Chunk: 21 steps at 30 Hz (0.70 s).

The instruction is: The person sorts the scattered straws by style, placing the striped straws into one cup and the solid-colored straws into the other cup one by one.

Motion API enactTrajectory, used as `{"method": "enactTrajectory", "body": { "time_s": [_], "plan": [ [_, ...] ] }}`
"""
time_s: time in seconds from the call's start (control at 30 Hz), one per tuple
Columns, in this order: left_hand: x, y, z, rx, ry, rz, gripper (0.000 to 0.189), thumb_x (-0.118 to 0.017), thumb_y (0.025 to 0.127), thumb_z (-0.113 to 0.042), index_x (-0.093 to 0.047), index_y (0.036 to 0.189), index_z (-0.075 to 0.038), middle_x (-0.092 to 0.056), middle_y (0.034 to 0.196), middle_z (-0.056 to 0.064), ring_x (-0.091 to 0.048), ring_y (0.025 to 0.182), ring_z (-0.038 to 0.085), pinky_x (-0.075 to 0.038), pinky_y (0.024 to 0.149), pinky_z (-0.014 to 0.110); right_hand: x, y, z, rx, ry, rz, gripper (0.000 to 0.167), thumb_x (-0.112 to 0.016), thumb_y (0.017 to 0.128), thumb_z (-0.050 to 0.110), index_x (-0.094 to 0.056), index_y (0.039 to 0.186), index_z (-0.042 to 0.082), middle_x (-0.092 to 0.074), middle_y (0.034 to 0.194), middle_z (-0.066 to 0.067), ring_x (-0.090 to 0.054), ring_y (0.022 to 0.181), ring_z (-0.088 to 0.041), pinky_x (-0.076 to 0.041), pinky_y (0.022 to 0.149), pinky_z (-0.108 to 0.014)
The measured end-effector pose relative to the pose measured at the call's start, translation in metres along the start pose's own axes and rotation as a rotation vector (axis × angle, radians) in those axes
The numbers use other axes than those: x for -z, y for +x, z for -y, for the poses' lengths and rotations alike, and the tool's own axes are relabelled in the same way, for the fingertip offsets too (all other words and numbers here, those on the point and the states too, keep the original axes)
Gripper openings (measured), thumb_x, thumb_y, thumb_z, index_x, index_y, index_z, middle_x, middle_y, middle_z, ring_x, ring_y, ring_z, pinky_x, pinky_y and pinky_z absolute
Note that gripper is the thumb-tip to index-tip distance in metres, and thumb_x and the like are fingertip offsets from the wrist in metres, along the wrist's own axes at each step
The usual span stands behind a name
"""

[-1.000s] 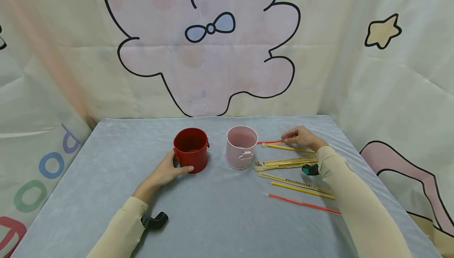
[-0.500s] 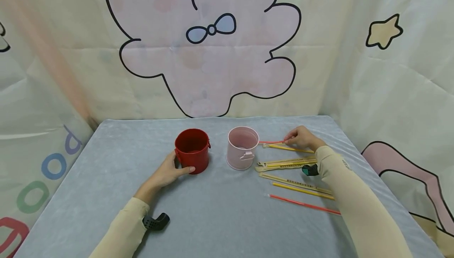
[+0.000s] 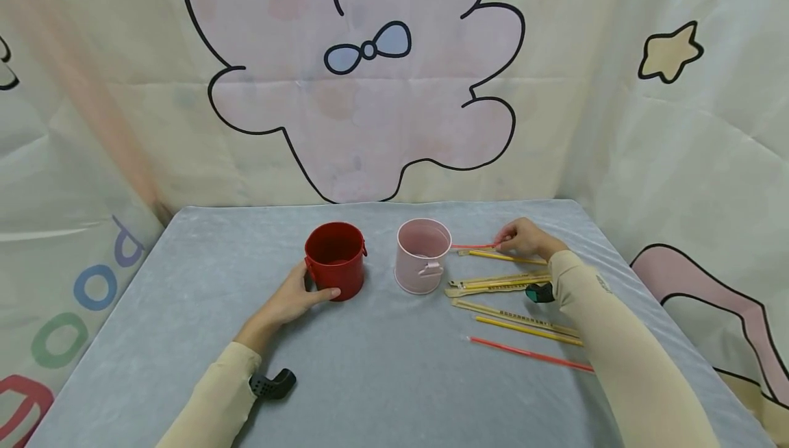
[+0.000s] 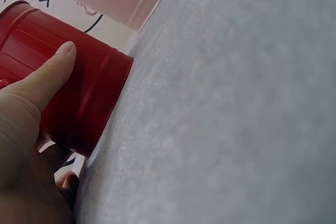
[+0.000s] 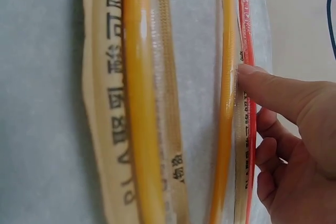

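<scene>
A small red bucket (image 3: pixel 347 277) stands upright left of the table's middle. My left hand (image 3: pixel 290 302) grips its near left side, thumb laid along the wall in the left wrist view and other fingers partly hidden behind. At the back right my right hand (image 3: pixel 529 240) pinches a red straw (image 3: pixel 471 246), whose left end points at the pink bucket (image 3: pixel 414 271). In the right wrist view, the thumb lies over a beige paper-wrapped straw (image 5: pixel 241 129) and the red straw, fingers curled on the far side. A yellow straw (image 5: pixel 226 77) runs alongside.
In front of my right hand lie several yellow and paper-wrapped straws (image 3: pixel 499 283). Nearer me are another wrapped straw (image 3: pixel 511 316), a yellow straw (image 3: pixel 527 331) and a red straw (image 3: pixel 524 352). A pale blue cloth (image 3: pixel 370 379) covers the table; printed curtains hang behind it.
Both hands keep nearly the same places, the left on the red bucket and the right at the red straw. The whole head view shifts very slightly.
</scene>
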<state>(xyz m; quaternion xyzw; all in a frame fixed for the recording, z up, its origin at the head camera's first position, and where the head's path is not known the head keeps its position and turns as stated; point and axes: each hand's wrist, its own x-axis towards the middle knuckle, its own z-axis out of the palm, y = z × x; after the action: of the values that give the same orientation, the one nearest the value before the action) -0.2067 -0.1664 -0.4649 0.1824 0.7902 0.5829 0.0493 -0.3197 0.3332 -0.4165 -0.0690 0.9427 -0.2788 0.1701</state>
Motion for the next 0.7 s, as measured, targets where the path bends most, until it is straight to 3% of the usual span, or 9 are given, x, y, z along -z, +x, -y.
{"method": "enactTrajectory", "body": {
  "time_s": [0.3, 0.53, 0.7],
  "plan": [
    [0.001, 0.0, -0.003, -0.004, 0.01, 0.002, 0.076, -0.08, 0.087, -0.015, -0.039, 0.151, -0.011, -0.048, 0.153, 0.012, -0.036, 0.147, 0.033, -0.024, 0.123, 0.061, 0.013, -0.006, 0.006, 0.082, 0.015, -0.071, 0.017, -0.07, 0.093, 0.009, -0.072, 0.104, -0.004, -0.062, 0.085, -0.009, -0.047, 0.078, -0.018, -0.04, 0.066, -0.026],
    [0.001, -0.001, -0.003, -0.008, 0.004, -0.001, 0.076, -0.079, 0.087, -0.015, -0.039, 0.151, -0.011, -0.047, 0.153, 0.012, -0.034, 0.148, 0.033, -0.022, 0.123, 0.061, 0.023, -0.012, 0.016, 0.057, 0.072, -0.134, 0.021, -0.066, 0.098, 0.013, -0.069, 0.111, -0.003, -0.051, 0.084, -0.002, -0.044, 0.08, -0.019, -0.038, 0.066, -0.027],
    [0.001, -0.001, -0.002, -0.011, 0.0, 0.002, 0.076, -0.079, 0.087, -0.015, -0.038, 0.151, -0.012, -0.047, 0.153, 0.011, -0.034, 0.148, 0.032, -0.023, 0.123, 0.061, 0.03, -0.017, 0.026, 0.085, 0.144, -0.185, 0.026, -0.067, 0.098, 0.017, -0.068, 0.113, -0.004, -0.048, 0.085, 0.0, -0.044, 0.082, -0.017, -0.038, 0.069, -0.026]
  ]
}}
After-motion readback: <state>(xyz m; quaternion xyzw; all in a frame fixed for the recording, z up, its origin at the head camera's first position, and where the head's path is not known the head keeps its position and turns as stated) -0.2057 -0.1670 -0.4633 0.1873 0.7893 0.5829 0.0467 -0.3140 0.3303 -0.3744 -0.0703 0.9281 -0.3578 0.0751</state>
